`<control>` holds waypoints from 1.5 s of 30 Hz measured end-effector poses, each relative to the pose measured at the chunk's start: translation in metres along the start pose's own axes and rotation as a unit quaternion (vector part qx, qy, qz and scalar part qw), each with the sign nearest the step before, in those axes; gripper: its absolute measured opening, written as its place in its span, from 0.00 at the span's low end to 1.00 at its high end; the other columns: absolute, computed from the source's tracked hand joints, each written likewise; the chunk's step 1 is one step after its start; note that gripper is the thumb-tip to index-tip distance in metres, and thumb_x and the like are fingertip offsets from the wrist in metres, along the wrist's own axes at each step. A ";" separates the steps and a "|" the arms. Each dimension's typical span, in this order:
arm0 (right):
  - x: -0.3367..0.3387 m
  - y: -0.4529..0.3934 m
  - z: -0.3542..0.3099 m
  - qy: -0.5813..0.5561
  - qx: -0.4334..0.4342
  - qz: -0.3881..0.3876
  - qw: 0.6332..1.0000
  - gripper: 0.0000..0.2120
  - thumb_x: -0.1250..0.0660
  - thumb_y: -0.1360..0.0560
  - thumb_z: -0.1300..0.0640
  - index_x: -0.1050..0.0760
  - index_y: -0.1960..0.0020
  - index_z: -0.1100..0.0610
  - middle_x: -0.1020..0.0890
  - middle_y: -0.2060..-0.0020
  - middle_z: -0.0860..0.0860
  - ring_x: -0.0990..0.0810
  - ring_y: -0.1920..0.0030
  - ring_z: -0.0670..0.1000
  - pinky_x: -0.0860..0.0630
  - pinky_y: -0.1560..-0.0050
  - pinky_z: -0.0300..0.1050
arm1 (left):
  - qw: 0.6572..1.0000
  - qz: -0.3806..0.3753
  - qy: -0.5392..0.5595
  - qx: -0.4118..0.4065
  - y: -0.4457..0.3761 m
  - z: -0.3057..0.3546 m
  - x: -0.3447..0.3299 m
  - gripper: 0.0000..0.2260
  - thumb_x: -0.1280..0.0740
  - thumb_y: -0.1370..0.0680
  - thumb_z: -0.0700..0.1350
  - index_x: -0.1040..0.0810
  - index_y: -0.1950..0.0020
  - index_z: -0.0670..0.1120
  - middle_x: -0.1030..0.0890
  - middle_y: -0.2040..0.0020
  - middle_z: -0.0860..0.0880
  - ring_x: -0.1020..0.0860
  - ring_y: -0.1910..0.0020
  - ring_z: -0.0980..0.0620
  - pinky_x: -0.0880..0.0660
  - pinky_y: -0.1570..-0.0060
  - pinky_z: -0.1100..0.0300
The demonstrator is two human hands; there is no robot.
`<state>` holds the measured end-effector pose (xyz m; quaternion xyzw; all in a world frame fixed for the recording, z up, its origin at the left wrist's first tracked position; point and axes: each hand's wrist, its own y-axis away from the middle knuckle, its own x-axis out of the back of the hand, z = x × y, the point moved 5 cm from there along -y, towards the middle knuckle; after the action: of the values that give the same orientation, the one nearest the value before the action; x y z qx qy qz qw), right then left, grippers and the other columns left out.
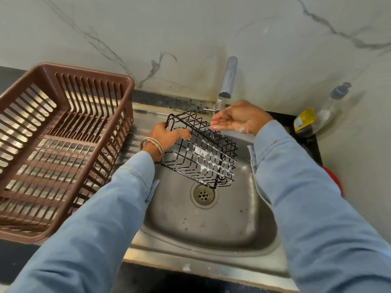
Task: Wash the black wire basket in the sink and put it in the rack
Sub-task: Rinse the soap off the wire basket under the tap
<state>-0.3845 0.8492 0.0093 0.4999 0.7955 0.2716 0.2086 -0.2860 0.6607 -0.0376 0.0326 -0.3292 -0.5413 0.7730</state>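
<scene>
Blue sleeves frame the steel sink (249,225). Left hand (169,135) grips the near-left end of the black wire basket (201,151), fingers curled through its wires, holding it tilted above the drain (204,195). Right hand (239,120), fingers relaxed and cupped, holds nothing and catches the stream under the tap (227,79), just above the basket's far rim. The basket's long axis runs from the left hand down and rightward, open side facing up toward the tap. Suds cling to the lower wires, so rinsing well likely means turning it slowly under the water before moving it to the brown rack (127,81), left of the gripping hand.
</scene>
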 end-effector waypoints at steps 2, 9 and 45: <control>0.001 0.008 -0.002 0.000 -0.003 -0.039 0.999 0.09 0.40 0.24 0.72 0.27 0.45 0.75 0.21 0.51 0.71 0.18 0.51 0.65 0.19 0.52 0.53 | 1.000 -0.010 0.006 -0.006 0.001 0.005 -0.009 0.46 0.25 0.37 0.55 0.39 0.24 0.41 0.31 0.28 0.41 0.30 0.32 0.42 0.30 0.37 0.49; 0.006 0.020 -0.003 0.043 0.006 -0.042 0.998 0.11 0.41 0.24 0.72 0.27 0.44 0.76 0.23 0.47 0.73 0.19 0.49 0.66 0.19 0.50 0.53 | 1.000 -0.025 0.007 -0.013 0.005 0.014 -0.028 0.47 0.25 0.41 0.57 0.35 0.26 0.42 0.27 0.31 0.43 0.28 0.35 0.43 0.28 0.38 0.50; -0.017 0.007 0.003 0.169 0.026 -0.002 0.985 0.10 0.42 0.23 0.72 0.27 0.44 0.73 0.22 0.49 0.68 0.18 0.54 0.61 0.17 0.61 0.48 | 1.000 0.019 0.018 0.014 -0.003 -0.004 0.002 0.47 0.27 0.40 0.58 0.38 0.25 0.42 0.28 0.31 0.41 0.28 0.35 0.41 0.28 0.38 0.47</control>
<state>-0.3708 0.8372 0.0127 0.4502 0.8273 0.3308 0.0588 -0.2857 0.6566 -0.0412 0.0472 -0.3232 -0.5213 0.7884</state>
